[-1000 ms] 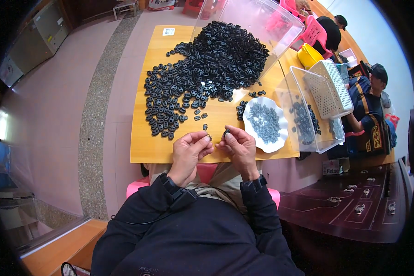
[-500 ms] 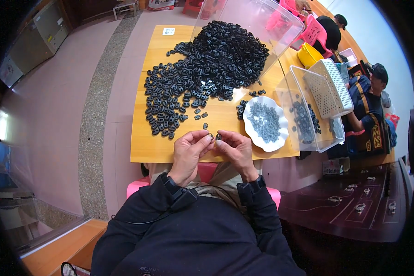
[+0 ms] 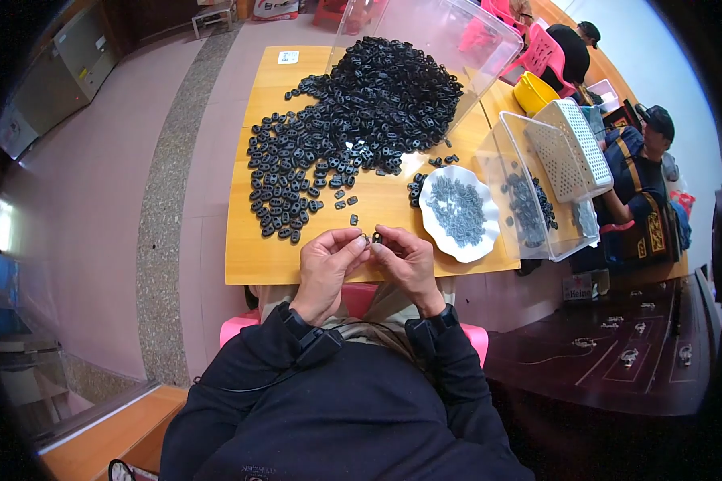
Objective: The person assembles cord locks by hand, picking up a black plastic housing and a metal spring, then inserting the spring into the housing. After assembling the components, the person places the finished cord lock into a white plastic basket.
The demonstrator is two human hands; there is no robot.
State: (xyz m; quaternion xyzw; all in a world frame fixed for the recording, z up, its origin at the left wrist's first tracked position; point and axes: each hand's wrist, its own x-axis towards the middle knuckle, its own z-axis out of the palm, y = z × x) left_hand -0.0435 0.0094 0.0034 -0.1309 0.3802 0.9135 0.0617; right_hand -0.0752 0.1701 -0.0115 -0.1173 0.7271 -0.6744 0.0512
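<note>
At the table's near edge my two hands meet, fingertips almost touching. My right hand (image 3: 410,263) pinches a small black two-hole cord lock part (image 3: 378,238) between thumb and fingers. My left hand (image 3: 326,264) is closed in a pinch beside it, on a tiny piece mostly covered by the fingertips. A few loose black parts (image 3: 354,220) lie just beyond my hands. Right of them stands a white scalloped dish (image 3: 431,233) full of tiny grey pieces, too small to name surely. A big pile of black cord lock parts (image 3: 393,100) covers the far side.
A clear plastic bin (image 3: 489,52) lies tipped behind the pile. To the right, another clear bin (image 3: 557,250) holds black parts, with a white perforated basket (image 3: 573,152) on it. Beyond are a yellow tub (image 3: 534,94) and people seated at the right.
Both hands stay pinched together in nearly the same place, with the black part slightly more upright between the right fingertips. The whole view has shifted slightly.
</note>
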